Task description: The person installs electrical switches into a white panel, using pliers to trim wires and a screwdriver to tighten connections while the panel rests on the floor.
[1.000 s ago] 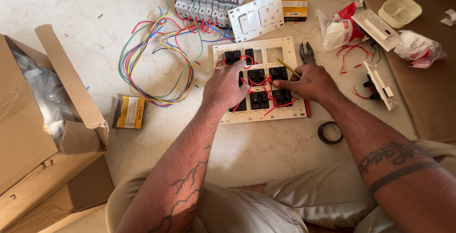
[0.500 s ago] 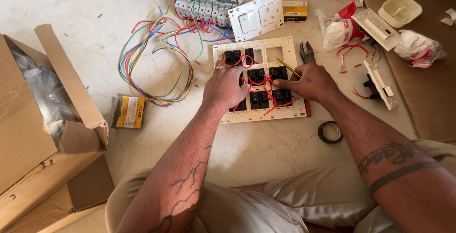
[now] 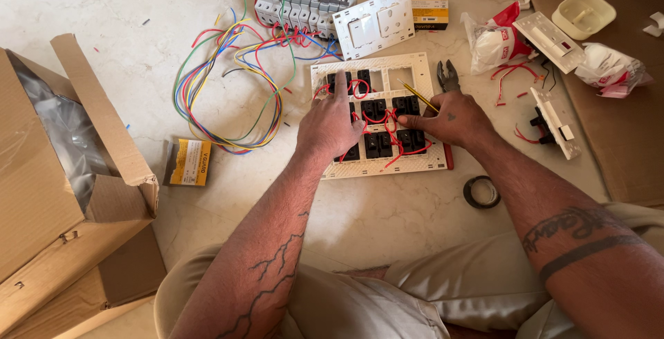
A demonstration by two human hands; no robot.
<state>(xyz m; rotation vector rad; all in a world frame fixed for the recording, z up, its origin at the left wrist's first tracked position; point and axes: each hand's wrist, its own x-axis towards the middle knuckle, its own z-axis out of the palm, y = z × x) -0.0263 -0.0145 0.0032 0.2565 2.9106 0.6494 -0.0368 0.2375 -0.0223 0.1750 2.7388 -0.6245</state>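
Note:
A white switch plate frame [image 3: 408,167] lies face down on the marble floor, with several black switch modules linked by short red wires [image 3: 395,140]. My left hand [image 3: 330,123] presses flat on the frame's left side, index finger stretched toward a module near the top. My right hand [image 3: 451,117] rests on the right side and holds a thin yellow-handled screwdriver [image 3: 415,94], its tip at a module. Pliers [image 3: 448,76] lie just beyond my right hand.
A row of grey circuit breakers [image 3: 299,4] with a loop of coloured wires [image 3: 228,97] lies at the back left. A white switch plate [image 3: 375,22], small yellow boxes [image 3: 188,162], black tape roll [image 3: 481,192], plastic bags [image 3: 495,41] and loose switches surround the frame. An open cardboard box [image 3: 62,173] stands left.

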